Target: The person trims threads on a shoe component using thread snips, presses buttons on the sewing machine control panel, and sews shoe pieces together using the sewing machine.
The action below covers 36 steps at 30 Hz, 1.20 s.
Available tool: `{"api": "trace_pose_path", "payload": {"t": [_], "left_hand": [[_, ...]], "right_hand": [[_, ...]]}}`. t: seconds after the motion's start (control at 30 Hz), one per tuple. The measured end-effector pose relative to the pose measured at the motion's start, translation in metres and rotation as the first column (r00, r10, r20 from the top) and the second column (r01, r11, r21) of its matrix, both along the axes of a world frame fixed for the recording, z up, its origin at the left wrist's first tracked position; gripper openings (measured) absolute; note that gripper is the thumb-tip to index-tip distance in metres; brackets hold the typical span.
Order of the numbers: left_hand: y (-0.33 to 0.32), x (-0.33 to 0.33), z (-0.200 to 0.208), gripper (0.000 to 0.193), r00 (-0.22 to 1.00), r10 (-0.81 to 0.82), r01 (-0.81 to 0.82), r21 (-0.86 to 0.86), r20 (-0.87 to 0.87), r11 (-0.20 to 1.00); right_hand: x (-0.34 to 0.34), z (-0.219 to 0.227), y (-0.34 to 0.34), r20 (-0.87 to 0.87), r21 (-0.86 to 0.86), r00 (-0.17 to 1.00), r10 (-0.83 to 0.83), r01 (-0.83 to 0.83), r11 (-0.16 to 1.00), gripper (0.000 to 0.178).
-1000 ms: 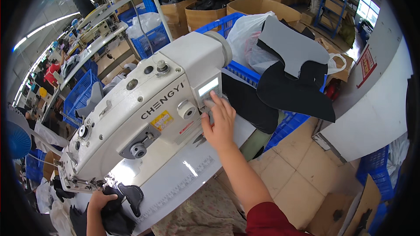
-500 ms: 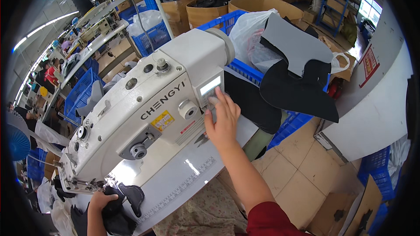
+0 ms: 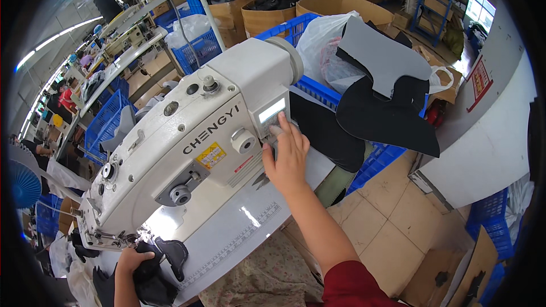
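Left hand (image 3: 132, 260) on black material (image 3: 156, 291), pinching or pressing: cannot tell | right hand (image 3: 290, 158) loosely spread, fingertip at control panel (image 3: 272, 111) | material at left end of worktop (image 3: 227, 228), left hand nearer; curved flap (image 3: 176, 257) just right of that hand, long axis toward front edge

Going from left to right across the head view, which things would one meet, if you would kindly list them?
Blue fan, left hand, black curved piece, sewing machine's white dial, right hand, grey cut piece, red-and-white notice.
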<state>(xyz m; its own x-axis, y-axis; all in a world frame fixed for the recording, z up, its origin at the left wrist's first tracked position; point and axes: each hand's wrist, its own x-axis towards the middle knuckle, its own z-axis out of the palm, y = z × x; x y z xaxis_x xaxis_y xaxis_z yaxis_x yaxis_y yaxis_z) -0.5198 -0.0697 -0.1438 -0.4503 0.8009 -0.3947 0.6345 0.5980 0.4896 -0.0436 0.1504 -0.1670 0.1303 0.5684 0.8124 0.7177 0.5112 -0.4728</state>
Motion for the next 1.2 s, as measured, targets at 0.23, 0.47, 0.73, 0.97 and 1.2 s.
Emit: {"api": "trace_pose_path", "payload": {"t": [0.23,0.47,0.73,0.97,1.2], "left_hand": [[0.001,0.009,0.007,0.041,1.0,0.021,-0.021,-0.017,-0.01,1.0],[0.005,0.017,0.014,0.041,0.997,0.072,-0.071,-0.047,0.022,0.996],[0.002,0.008,0.007,0.043,0.999,-0.033,0.033,0.018,-0.003,0.999],[0.0,0.002,0.002,0.049,0.996,-0.057,0.056,-0.011,-0.071,0.998],[0.004,0.008,0.006,0.049,0.997,-0.057,0.056,-0.024,-0.049,0.998]], "right_hand": [[-0.001,0.0,0.001,-0.015,0.006,1.0,0.011,-0.011,1.0,0.03],[-0.001,-0.002,0.002,-0.012,0.012,1.0,0.011,-0.011,1.0,0.031],[-0.002,-0.004,0.002,-0.036,0.008,0.999,0.019,-0.019,1.0,0.032],[-0.001,-0.004,0.002,-0.031,0.026,0.999,0.018,-0.017,1.0,0.034],[-0.001,-0.004,0.002,-0.032,0.017,0.999,0.016,-0.016,1.0,0.035]]}}
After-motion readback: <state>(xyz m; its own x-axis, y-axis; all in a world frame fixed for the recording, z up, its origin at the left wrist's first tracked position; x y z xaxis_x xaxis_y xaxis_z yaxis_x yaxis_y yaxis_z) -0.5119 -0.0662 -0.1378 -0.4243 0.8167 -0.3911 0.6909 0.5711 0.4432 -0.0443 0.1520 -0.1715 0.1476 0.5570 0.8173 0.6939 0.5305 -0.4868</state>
